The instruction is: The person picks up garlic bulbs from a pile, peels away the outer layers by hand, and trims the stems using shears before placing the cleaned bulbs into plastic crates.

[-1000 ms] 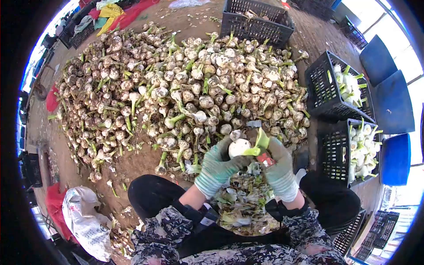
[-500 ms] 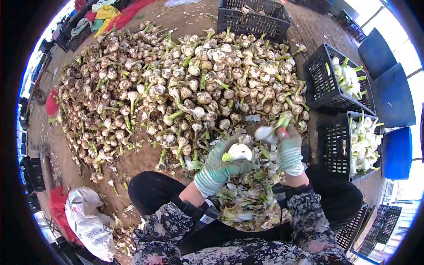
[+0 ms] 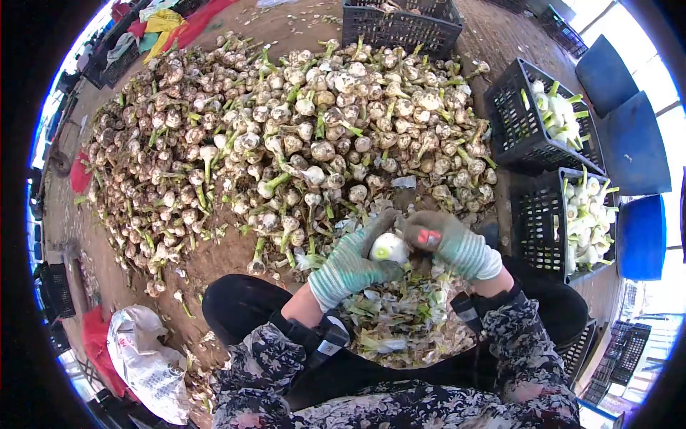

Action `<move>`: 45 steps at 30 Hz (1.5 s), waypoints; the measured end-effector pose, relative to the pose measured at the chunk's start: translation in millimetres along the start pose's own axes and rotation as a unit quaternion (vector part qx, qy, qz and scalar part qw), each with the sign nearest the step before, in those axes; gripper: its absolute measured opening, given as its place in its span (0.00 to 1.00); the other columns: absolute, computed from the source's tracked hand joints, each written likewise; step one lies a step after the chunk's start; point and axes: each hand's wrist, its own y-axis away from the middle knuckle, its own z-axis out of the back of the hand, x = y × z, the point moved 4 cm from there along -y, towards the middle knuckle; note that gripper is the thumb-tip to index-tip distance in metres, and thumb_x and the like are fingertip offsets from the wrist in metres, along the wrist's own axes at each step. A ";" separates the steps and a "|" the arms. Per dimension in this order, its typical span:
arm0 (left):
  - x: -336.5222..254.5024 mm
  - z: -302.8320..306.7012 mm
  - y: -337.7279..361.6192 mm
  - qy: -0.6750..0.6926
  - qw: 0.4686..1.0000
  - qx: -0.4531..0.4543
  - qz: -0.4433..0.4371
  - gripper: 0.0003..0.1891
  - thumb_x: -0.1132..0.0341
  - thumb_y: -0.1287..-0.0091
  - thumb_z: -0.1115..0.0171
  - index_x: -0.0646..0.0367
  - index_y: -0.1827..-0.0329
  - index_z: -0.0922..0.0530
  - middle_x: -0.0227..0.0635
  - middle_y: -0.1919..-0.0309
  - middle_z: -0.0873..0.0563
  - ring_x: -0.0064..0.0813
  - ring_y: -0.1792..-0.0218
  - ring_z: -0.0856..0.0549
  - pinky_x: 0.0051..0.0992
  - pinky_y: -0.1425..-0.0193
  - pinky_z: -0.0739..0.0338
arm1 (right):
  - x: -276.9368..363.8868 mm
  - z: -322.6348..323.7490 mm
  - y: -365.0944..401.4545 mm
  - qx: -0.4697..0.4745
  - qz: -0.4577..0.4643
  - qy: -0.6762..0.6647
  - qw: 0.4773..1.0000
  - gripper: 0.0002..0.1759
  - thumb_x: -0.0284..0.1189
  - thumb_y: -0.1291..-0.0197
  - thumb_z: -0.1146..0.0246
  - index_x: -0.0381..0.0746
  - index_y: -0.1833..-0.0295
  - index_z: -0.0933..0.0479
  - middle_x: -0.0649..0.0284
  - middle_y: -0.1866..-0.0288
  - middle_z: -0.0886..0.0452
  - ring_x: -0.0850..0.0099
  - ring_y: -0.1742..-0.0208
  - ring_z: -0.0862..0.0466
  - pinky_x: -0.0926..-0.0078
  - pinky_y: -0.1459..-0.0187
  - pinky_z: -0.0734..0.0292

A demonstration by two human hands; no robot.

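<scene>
My left hand [image 3: 351, 263], in a striped green-and-white glove, is closed round a white garlic bulb [image 3: 389, 248] whose green cut end faces me. My right hand [image 3: 441, 239], gloved the same way with a red patch at the fingers, touches the bulb's right side with bent fingers; whether it holds anything else is hidden. Beyond both hands spreads a large heap of soil-stained garlic bulbs [image 3: 286, 136] with short green stems. Below them, between my legs, lie peeled skins and leaf scraps [image 3: 396, 322].
Two black crates of cleaned garlic stand at the right, one farther [image 3: 509, 121] and one nearer [image 3: 537, 229], beside blue containers [image 3: 642, 236]. Another black crate [image 3: 400, 30] is behind the heap. A white sack [image 3: 146, 365] lies at the lower left.
My right hand has moved left to the bulb in my left hand. The white bulb with a green stem seen by my right hand earlier is no longer visible there. The view has shifted slightly.
</scene>
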 end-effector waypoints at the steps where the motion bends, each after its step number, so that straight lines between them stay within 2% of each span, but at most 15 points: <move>1: 5.4 0.2 0.2 0.047 0.999 0.006 0.003 0.45 0.73 0.52 0.31 0.64 0.32 0.49 0.40 0.36 0.36 0.23 0.40 0.34 0.21 0.39 0.37 | -12.8 12.3 -8.7 -0.082 0.164 0.085 0.979 0.22 0.44 0.42 0.42 0.34 0.55 0.25 0.61 0.62 0.21 0.73 0.62 0.22 0.74 0.59 0.27; 6: 7.5 3.0 -2.0 -0.040 0.998 -0.053 -0.013 0.45 0.72 0.53 0.31 0.64 0.32 0.49 0.43 0.37 0.35 0.25 0.40 0.33 0.23 0.39 0.37 | -7.4 -6.0 7.5 -0.063 0.071 -0.062 0.994 0.17 0.38 0.44 0.39 0.35 0.57 0.25 0.61 0.65 0.20 0.72 0.67 0.21 0.74 0.62 0.27; 8: 7.9 1.8 -2.8 -0.068 0.997 -0.001 -0.020 0.45 0.71 0.54 0.32 0.63 0.32 0.48 0.44 0.37 0.36 0.28 0.39 0.34 0.24 0.38 0.38 | -0.1 -8.3 11.7 -0.127 0.140 0.183 0.965 0.15 0.35 0.47 0.37 0.35 0.59 0.25 0.57 0.68 0.20 0.70 0.68 0.21 0.73 0.63 0.27; 13: 13.9 -2.9 -6.6 -0.032 0.998 -0.020 -0.052 0.44 0.68 0.53 0.31 0.61 0.33 0.45 0.43 0.39 0.33 0.29 0.39 0.34 0.24 0.38 0.38 | -6.9 -9.7 11.5 -0.118 0.115 0.124 0.978 0.14 0.32 0.50 0.36 0.35 0.61 0.26 0.52 0.69 0.21 0.62 0.67 0.21 0.69 0.64 0.28; 15: 13.9 4.5 -9.8 0.065 0.986 -0.121 -0.098 0.36 0.64 0.44 0.35 0.60 0.34 0.42 0.40 0.41 0.30 0.27 0.41 0.31 0.24 0.40 0.35 | -9.3 -13.7 10.6 -0.183 0.233 0.112 0.949 0.13 0.30 0.50 0.37 0.36 0.59 0.27 0.52 0.67 0.21 0.58 0.65 0.21 0.67 0.63 0.28; 20: 12.8 10.3 -8.1 0.150 0.959 -0.238 -0.035 0.22 0.59 0.33 0.49 0.61 0.39 0.34 0.33 0.45 0.26 0.21 0.46 0.28 0.21 0.45 0.32 | 3.9 -43.4 9.9 -0.200 0.256 0.229 0.918 0.11 0.26 0.52 0.39 0.36 0.62 0.28 0.51 0.67 0.23 0.56 0.65 0.22 0.66 0.64 0.29; 23: 3.9 16.8 -2.4 0.132 0.942 -0.298 -0.084 0.22 0.58 0.33 0.48 0.61 0.40 0.32 0.32 0.50 0.22 0.17 0.57 0.23 0.19 0.54 0.27 | -13.9 -20.2 -13.4 -0.321 0.203 0.126 0.917 0.11 0.21 0.51 0.41 0.36 0.59 0.28 0.54 0.65 0.22 0.63 0.64 0.22 0.71 0.61 0.28; 27: 10.7 20.4 -7.6 0.125 0.935 -0.320 -0.090 0.20 0.60 0.35 0.44 0.60 0.43 0.28 0.32 0.52 0.21 0.17 0.61 0.23 0.17 0.59 0.26 | -51.4 -15.9 -32.1 -0.267 0.281 -0.168 0.906 0.25 0.18 0.51 0.42 0.35 0.44 0.34 0.59 0.51 0.27 0.71 0.53 0.26 0.78 0.51 0.31; 32: 2.0 17.6 -3.5 0.145 0.944 -0.297 -0.009 0.20 0.64 0.35 0.46 0.62 0.42 0.31 0.35 0.49 0.23 0.21 0.56 0.23 0.20 0.53 0.27 | -8.3 -47.5 -14.0 -0.233 0.300 0.093 0.921 0.25 0.21 0.50 0.38 0.34 0.44 0.35 0.58 0.49 0.29 0.74 0.52 0.29 0.80 0.51 0.31; 35: -4.5 23.0 2.7 0.361 0.902 -0.219 -0.091 0.25 0.75 0.47 0.53 0.63 0.42 0.32 0.37 0.46 0.26 0.28 0.51 0.25 0.26 0.45 0.31 | -6.8 -42.6 -14.6 -0.149 0.096 -0.186 0.967 0.21 0.27 0.53 0.34 0.35 0.52 0.30 0.59 0.58 0.25 0.73 0.57 0.27 0.78 0.54 0.31; 37: -7.9 27.0 6.6 0.335 0.910 -0.217 -0.111 0.24 0.74 0.46 0.52 0.63 0.42 0.32 0.37 0.47 0.26 0.28 0.51 0.25 0.26 0.45 0.31 | -3.4 -50.0 -15.1 -0.175 0.211 -0.182 0.944 0.18 0.27 0.52 0.35 0.35 0.55 0.29 0.60 0.61 0.24 0.73 0.58 0.26 0.78 0.55 0.31; 38: -9.7 26.5 7.4 0.308 0.919 -0.211 -0.126 0.24 0.73 0.46 0.52 0.63 0.42 0.31 0.36 0.48 0.25 0.28 0.51 0.25 0.26 0.45 0.31 | 2.7 -51.8 -10.4 -0.203 0.321 -0.177 0.908 0.15 0.27 0.51 0.35 0.36 0.57 0.27 0.61 0.64 0.23 0.73 0.60 0.25 0.78 0.56 0.30; 40: -6.0 26.9 3.6 0.317 0.916 -0.206 -0.133 0.22 0.72 0.44 0.51 0.63 0.44 0.30 0.36 0.49 0.24 0.27 0.53 0.25 0.26 0.47 0.29 | 12.3 -50.8 -5.3 -0.266 0.313 0.042 0.911 0.12 0.25 0.51 0.36 0.37 0.59 0.27 0.61 0.66 0.23 0.72 0.61 0.24 0.79 0.57 0.30; 43: -6.2 34.7 4.4 0.400 0.878 -0.237 -0.118 0.18 0.69 0.39 0.51 0.62 0.46 0.28 0.29 0.67 0.25 0.24 0.66 0.27 0.25 0.57 0.28 | -3.3 -37.1 -15.8 -0.236 0.263 -0.031 0.935 0.12 0.24 0.52 0.37 0.36 0.60 0.27 0.57 0.67 0.22 0.67 0.64 0.22 0.74 0.59 0.29; 45: -8.3 34.5 3.5 0.434 0.863 -0.233 -0.110 0.17 0.67 0.37 0.50 0.61 0.46 0.28 0.25 0.81 0.31 0.22 0.76 0.30 0.24 0.66 0.29 | -53.6 -13.4 -39.0 -0.246 0.121 0.231 0.933 0.10 0.23 0.49 0.42 0.36 0.59 0.26 0.55 0.68 0.21 0.62 0.65 0.21 0.71 0.61 0.27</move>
